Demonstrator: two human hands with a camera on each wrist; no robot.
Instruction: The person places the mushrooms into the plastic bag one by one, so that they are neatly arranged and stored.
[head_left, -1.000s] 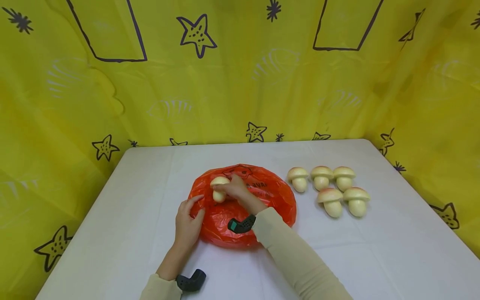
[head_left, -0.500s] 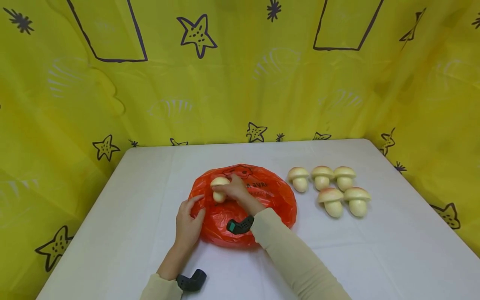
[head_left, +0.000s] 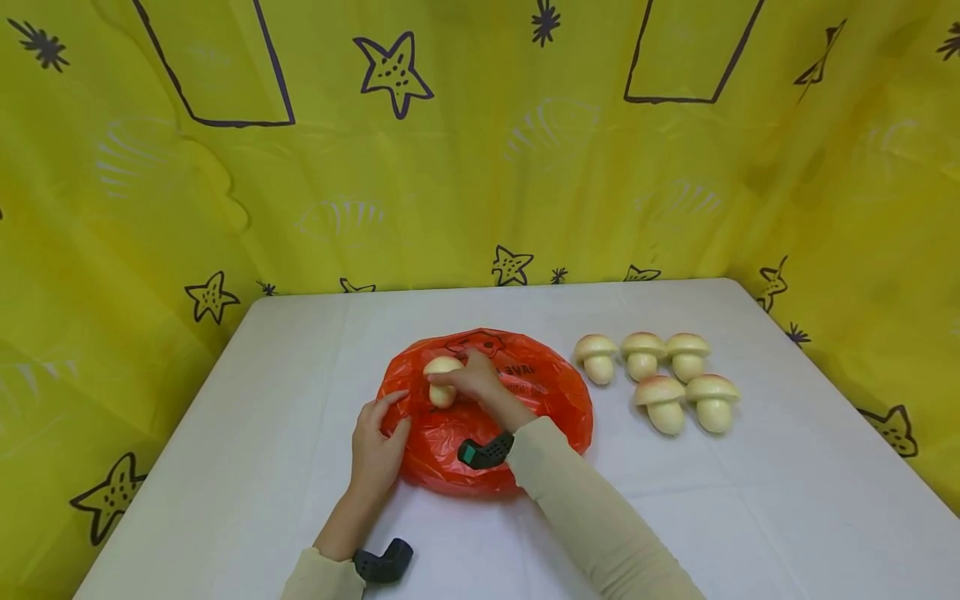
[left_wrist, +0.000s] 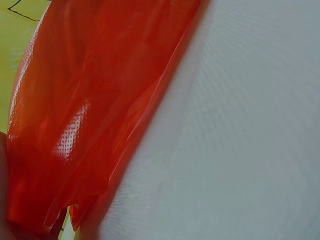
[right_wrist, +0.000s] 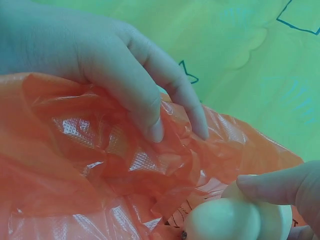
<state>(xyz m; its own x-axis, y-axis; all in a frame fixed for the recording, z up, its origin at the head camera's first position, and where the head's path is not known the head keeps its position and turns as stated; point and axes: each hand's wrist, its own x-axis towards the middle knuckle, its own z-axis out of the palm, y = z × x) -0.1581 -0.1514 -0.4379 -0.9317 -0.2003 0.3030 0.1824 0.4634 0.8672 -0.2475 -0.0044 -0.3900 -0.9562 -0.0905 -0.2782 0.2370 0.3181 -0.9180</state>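
A red plastic bag (head_left: 450,467) lies spread on the table with its mouth facing up. My right hand (head_left: 480,385) is over the bag's opening and grips a pale mushroom (head_left: 442,395), its cap uppermost. The thumb (right_wrist: 285,186) presses against the mushroom's side in the right wrist view; most other fingers are hidden. At the bag's left rim, my left hand (head_left: 377,450) holds the plastic, thumb and a finger reaching over the edge to the inside. Its remaining fingers are out of sight. Red plastic (left_wrist: 95,100) fills much of the left wrist view.
Several more mushrooms (head_left: 665,406) with pinkish cap tops stand in two rows right of the bag. A white cloth covers the table (head_left: 225,467). Yellow patterned curtain (head_left: 450,167) hangs behind and along both sides. Each wrist wears a black device (head_left: 384,561).
My right hand and the mushroom have shifted very slightly to the right. The left hand and bag stay as they were.
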